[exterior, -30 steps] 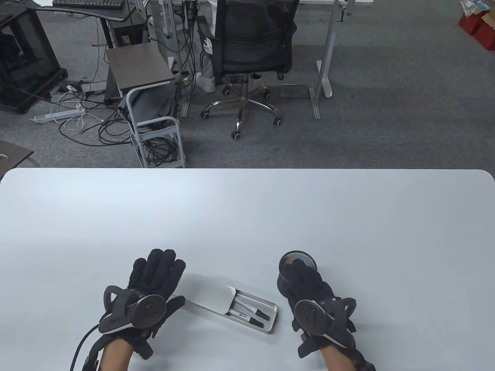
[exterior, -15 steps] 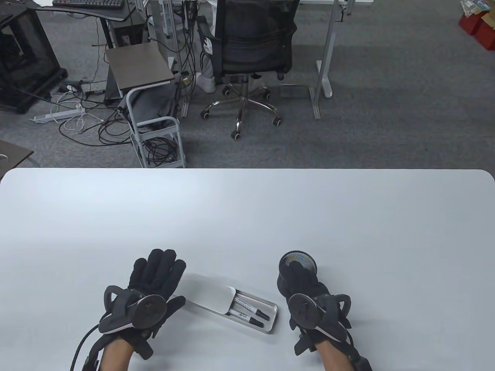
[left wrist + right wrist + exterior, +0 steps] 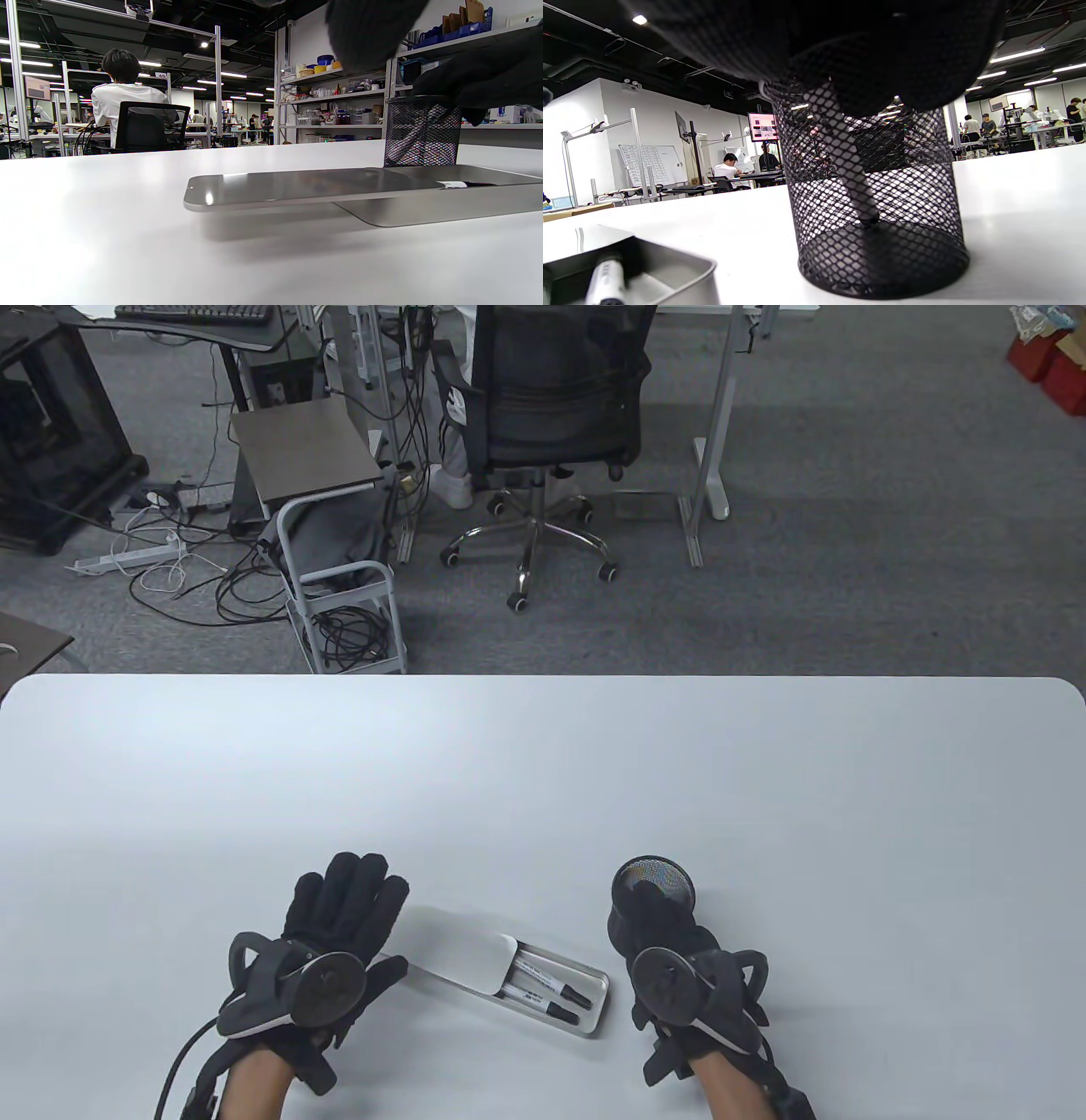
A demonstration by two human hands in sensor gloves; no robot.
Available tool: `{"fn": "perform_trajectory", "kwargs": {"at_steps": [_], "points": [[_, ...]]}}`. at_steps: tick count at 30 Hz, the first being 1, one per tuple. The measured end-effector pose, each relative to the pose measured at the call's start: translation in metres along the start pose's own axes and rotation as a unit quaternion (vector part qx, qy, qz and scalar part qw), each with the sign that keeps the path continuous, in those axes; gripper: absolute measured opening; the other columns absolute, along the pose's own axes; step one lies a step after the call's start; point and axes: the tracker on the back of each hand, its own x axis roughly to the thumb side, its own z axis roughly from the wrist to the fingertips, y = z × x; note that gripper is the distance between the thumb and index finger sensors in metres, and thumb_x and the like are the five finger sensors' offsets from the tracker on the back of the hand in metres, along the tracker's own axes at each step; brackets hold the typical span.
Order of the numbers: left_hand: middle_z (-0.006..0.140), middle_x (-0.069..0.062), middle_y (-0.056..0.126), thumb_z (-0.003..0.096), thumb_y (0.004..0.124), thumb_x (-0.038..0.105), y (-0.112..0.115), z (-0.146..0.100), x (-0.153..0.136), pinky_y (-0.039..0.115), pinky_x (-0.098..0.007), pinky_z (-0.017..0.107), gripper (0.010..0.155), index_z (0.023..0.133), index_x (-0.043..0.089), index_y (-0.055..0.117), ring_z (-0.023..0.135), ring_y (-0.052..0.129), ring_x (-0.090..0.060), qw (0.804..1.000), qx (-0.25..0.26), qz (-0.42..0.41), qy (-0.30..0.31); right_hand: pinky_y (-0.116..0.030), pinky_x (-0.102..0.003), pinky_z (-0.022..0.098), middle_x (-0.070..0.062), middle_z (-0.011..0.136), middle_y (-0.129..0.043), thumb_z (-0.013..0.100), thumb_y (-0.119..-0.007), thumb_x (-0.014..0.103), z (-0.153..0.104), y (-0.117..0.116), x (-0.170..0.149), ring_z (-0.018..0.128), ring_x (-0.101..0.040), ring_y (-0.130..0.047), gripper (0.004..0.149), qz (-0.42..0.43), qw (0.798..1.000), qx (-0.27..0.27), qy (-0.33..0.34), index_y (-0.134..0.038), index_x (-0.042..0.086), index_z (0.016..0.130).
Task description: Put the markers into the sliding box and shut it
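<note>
The metal sliding box [image 3: 597,1001] lies between my hands, its white lid [image 3: 450,946] slid left and half off. Two black-and-white markers [image 3: 547,988] lie in the uncovered tray. My left hand [image 3: 346,875] rests flat on the table, fingers straight, beside the lid's left end. My right hand [image 3: 652,897] curls over the rim of the black mesh cup [image 3: 674,875], fingers dipped inside. In the right wrist view one marker [image 3: 848,169] leans inside the cup [image 3: 882,258], its top hidden among my fingers, which appear to grip it. The tray's corner [image 3: 670,271] shows there with a marker [image 3: 606,279] in it.
In the left wrist view the lid [image 3: 297,188] overhangs the tray, with the mesh cup [image 3: 420,131] behind it. The white table [image 3: 543,772] stretches wide beyond the box. An office chair [image 3: 543,415] and a small cart [image 3: 339,594] stand on the floor past the far edge.
My right wrist has shifted slightly left and its fingers have dipped a little deeper into the cup. The left hand, the box and the lid have stayed still.
</note>
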Motion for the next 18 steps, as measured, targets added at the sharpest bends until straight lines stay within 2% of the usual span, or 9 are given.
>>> {"fn": "perform_trajectory", "kwargs": {"at_steps": [18], "points": [[0.119,-0.003,0.011,0.0498,0.074,0.056,-0.0006,-0.0006,-0.0006,0.018,-0.062,0.073,0.085,0.113,0.025,0.026,0.107,0.004,-0.033,1.000,0.004,-0.003,0.000,-0.082,-0.051,0.046,-0.014,0.091,-0.100,0.051,-0.075,0.025,-0.0019,0.0039,0.0040,0.060,-0.039,-0.112,0.041,-0.020,0.999,-0.042,0.004,-0.082,0.021,0.091]]}}
